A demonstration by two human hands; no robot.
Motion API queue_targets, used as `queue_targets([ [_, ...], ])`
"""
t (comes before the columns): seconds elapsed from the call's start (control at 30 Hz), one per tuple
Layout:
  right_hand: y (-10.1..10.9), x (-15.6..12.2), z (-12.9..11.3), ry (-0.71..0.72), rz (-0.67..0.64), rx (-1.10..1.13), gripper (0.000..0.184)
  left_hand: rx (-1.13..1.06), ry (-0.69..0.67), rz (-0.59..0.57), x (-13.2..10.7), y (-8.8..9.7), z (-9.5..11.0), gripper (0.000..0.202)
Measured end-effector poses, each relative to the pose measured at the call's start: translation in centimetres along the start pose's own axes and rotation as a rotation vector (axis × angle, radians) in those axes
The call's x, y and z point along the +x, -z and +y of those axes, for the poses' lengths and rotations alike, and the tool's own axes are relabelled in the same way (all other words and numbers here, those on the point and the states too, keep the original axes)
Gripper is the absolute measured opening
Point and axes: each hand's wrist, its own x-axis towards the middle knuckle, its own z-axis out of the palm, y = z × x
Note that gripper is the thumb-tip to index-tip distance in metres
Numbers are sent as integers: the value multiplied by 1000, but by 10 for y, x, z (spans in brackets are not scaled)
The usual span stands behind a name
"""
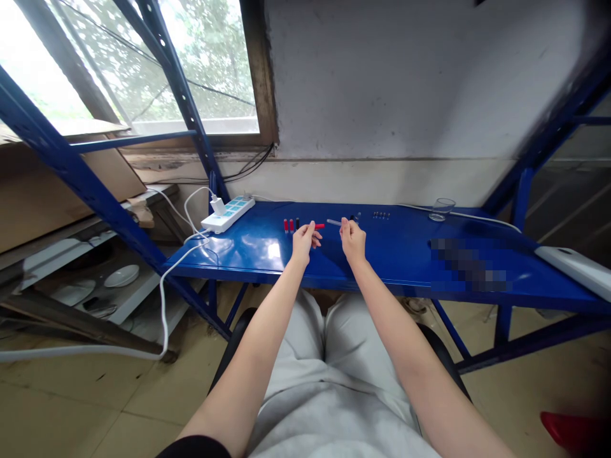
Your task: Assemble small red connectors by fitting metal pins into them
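My left hand (305, 240) is closed on a small red cylinder (319, 226), pinched between thumb and fingertips and pointing right. My right hand (352, 238) is closed on a thin, clear rod-like piece (333, 222), whose end points left at the red cylinder. A narrow gap separates the two pieces, held just above the blue table (248, 254). Behind my left hand stand two red cylinders (289, 226) and a black one (297, 223). Small dark and clear pieces (358, 217) show just behind my right hand, partly hidden by it.
A row of several tiny pieces (381, 215) lies toward the back. A drinking glass (442, 208) stands at the back right, near a blurred dark object (470, 264). On the left is a white power strip (228, 215) with cables. A white device (575, 267) sits far right.
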Motion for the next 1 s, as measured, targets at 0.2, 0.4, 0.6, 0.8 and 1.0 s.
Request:
queue_targets([
  [0.2,-5,1,0,112,-101,104,35,37,-17,-90,-3,-2,0,33],
  [0.4,-9,2,1,131,-176,125,27,41,-23,-99,-3,-2,-1,31],
  [0.6,-11,1,2,90,-238,158,26,78,-68,-90,-1,-2,-4,30],
  [0.8,-12,1,2,109,-307,132,24,78,-88,-48,0,-3,-5,34],
  [1.0,-11,1,3,94,-305,166,24,130,-131,-58,-1,-3,-6,36],
])
